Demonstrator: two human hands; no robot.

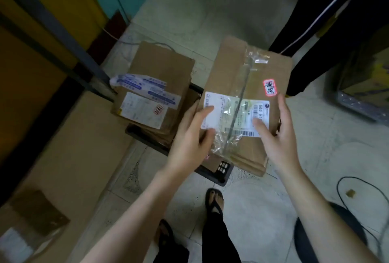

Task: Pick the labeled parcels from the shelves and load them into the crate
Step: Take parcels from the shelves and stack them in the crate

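Parcel in hand: a flat brown cardboard parcel with a white shipping label, a small red-edged sticker and crumpled clear tape is held level above the black plastic crate.
Left hand: it is closed on the parcel's left edge, thumb laid on the white label, fingers hidden under the cardboard.
Right hand: it is set against the parcel's right edge, thumb on the label, fingers spread along the side.
Crate contents: a second brown cardboard parcel with blue-printed tape and a white label lies in the crate, just left of the held one.
Crate position: it is placed on the pale tiled floor, mostly covered by the two parcels.
Left side: a tan shelf board carries another labeled brown box near the lower corner.
Below: two feet in black sandals are seen on the floor.
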